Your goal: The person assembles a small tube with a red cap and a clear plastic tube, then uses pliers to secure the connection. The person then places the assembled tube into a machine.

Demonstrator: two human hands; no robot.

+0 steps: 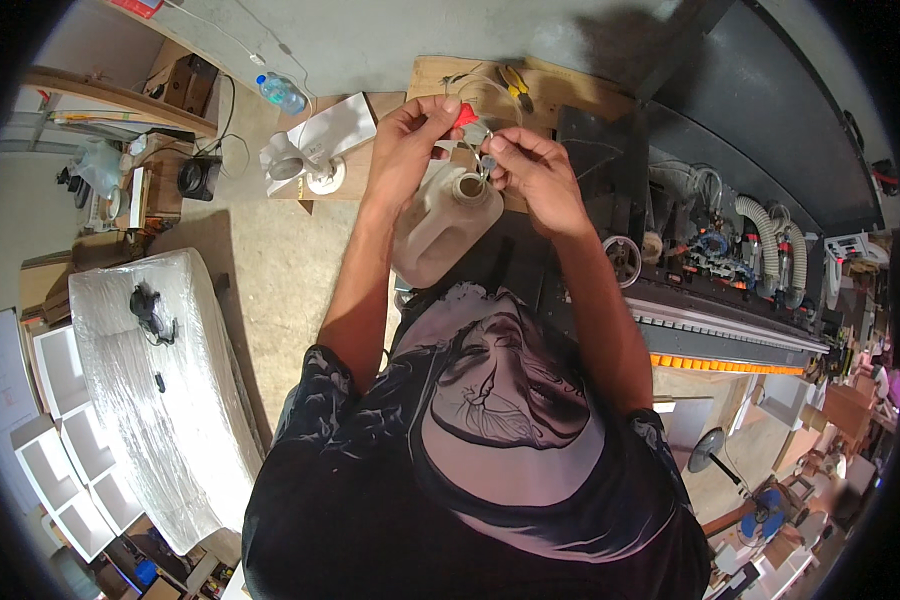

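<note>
My left hand point(410, 145) is closed, pinching a small red piece point(466, 115) between thumb and fingers; its exact kind is hard to make out. Just to its right, my right hand point(538, 172) pinches a thin, clear tube point(487, 140), whose lower part comes down beside the jug's neck. Below both hands stands a whitish plastic jug point(440, 240) with a moulded handle. Its round mouth point(469, 187) is uncapped. Whether the tube's end sits inside the mouth is too small to tell.
Yellow-handled pliers point(515, 82) lie on the wooden board point(435, 70) behind my hands. Left of them are a white funnel-like piece point(288, 163) and a water bottle point(281, 93). A dark machine point(710, 240) with hoses stands at right; a plastic-wrapped bulky item point(160, 390) at left.
</note>
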